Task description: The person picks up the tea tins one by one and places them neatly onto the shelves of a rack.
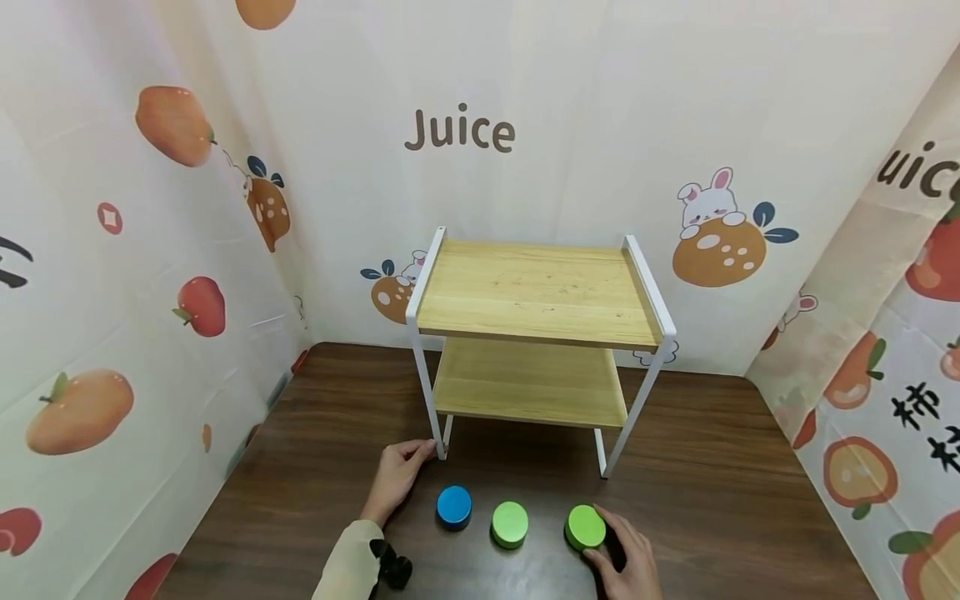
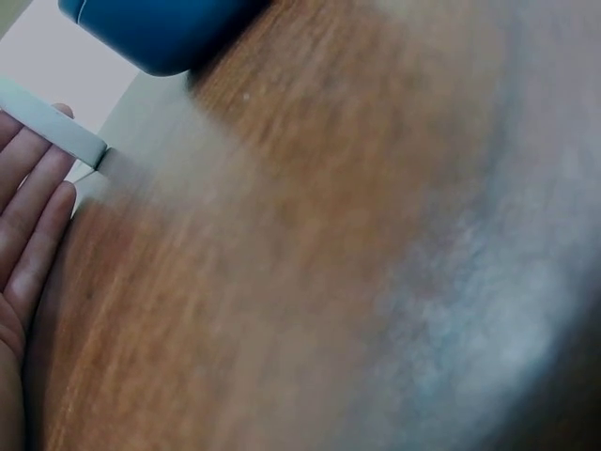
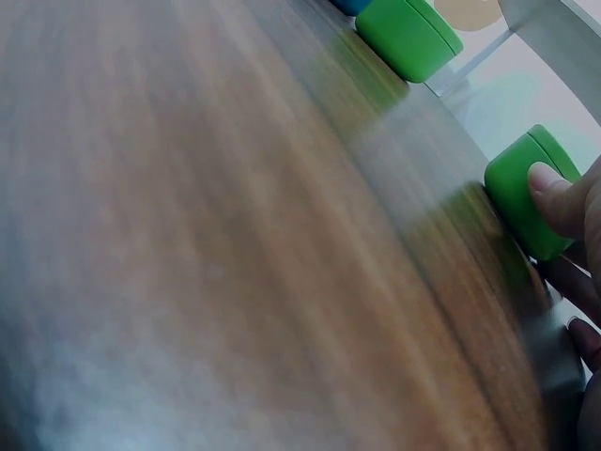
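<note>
A two-tier shelf (image 1: pixel 536 292) with pale wooden boards and white legs stands on the dark wooden table. My left hand (image 1: pixel 397 475) is at the foot of its front left leg. In the left wrist view, the fingers (image 2: pixel 38 225) look fairly straight and touch the white leg (image 2: pixel 56 127); the thumb is hidden there. My right hand (image 1: pixel 628 554) holds a green round lidded container (image 1: pixel 585 527) between thumb and fingers, the thumb (image 3: pixel 554 193) pressing its side. Left of it stand another green container (image 1: pixel 510 524) and a blue one (image 1: pixel 453 507).
Curtains (image 1: pixel 525 183) printed with fruit and rabbits hang behind and on both sides of the table (image 1: pixel 697 450). A small black object (image 1: pixel 395 567) sits by the left sleeve (image 1: pixel 348 562). The shelf's lower board (image 1: pixel 531 381) is below the top one.
</note>
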Demonstrator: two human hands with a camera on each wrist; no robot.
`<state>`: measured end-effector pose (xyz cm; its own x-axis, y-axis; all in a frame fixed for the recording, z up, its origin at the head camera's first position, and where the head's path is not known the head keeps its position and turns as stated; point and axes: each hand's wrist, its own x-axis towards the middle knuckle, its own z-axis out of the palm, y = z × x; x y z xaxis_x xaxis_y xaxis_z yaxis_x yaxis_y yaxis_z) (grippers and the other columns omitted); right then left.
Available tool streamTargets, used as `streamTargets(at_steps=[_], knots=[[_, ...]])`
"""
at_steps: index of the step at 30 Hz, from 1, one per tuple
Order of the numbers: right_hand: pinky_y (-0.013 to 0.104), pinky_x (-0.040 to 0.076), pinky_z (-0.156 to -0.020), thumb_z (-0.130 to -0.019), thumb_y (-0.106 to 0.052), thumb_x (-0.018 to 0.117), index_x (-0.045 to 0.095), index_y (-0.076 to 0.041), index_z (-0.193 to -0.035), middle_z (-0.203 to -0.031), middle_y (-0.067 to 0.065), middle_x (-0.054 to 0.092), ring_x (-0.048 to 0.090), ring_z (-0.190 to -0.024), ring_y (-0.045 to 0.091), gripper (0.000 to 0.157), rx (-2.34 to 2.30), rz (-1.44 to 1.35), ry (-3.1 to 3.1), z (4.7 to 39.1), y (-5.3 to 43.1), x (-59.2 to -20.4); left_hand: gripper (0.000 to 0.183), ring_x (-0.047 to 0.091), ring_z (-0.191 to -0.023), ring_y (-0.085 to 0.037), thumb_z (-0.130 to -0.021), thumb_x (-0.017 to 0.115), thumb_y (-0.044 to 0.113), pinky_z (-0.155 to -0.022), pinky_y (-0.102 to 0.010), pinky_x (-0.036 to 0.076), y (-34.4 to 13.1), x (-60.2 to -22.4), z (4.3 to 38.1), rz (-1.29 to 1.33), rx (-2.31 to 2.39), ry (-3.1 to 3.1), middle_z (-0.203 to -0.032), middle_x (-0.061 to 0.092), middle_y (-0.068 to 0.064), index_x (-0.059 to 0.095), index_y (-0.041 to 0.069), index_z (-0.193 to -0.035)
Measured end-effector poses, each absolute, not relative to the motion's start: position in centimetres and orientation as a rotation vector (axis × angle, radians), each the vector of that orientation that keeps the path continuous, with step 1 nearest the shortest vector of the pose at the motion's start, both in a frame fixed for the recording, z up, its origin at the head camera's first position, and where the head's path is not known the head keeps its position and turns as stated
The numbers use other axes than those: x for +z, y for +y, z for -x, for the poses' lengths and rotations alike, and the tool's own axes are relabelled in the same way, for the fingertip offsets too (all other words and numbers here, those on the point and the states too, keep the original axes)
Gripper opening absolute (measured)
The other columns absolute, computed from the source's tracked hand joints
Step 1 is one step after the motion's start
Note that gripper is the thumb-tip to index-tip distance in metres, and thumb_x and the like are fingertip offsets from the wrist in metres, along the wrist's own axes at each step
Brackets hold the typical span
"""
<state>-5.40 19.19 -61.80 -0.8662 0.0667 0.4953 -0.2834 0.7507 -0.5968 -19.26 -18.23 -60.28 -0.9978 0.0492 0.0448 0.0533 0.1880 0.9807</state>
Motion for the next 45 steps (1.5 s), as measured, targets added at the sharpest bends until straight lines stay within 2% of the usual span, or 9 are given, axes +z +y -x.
streamTargets(at_steps=[11, 24, 45], knots=[[0.025, 0.033, -0.095, -0.06, 0.002, 0.096, 0.071, -0.008, -0.131, -0.117, 0.007, 0.076, 0.064, -0.109, 0.006, 0.076, 0.975, -0.204, -2.403, 5.53, 19.24, -62.19, 0.024, 0.076, -0.1, -0.009, -0.105, 0.067, 0.028, -0.087, -0.023, 0.06, -18.38, -60.4, 19.29, 0.081, -1.993, -2.431, -0.104, 0.083, -0.006, 0.085, 0.012, -0.107], [0.025, 0.033, -0.095, -0.058, 0.006, 0.095, 0.071, -0.004, -0.13, -0.114, 0.012, 0.076, 0.058, -0.113, -0.005, 0.077, 0.976, -0.246, -2.348, 5.79, 19.28, -62.23, 0.027, 0.077, -0.102, -0.011, -0.105, 0.067, 0.031, -0.088, -0.025, 0.061, -18.23, -60.32, 19.35, 0.077, -1.973, -2.439, -0.105, 0.083, -0.007, 0.084, 0.011, -0.108], [0.027, 0.032, -0.094, -0.065, -0.002, 0.096, 0.071, -0.009, -0.134, -0.118, 0.005, 0.076, 0.067, -0.107, 0.012, 0.074, 0.971, -0.159, -2.457, 5.37, 19.18, -61.76, 0.026, 0.076, -0.1, -0.008, -0.104, 0.068, 0.031, -0.087, -0.023, 0.06, -18.12, -60.32, 19.32, 0.092, -1.986, -2.414, -0.103, 0.083, -0.006, 0.085, 0.011, -0.106]])
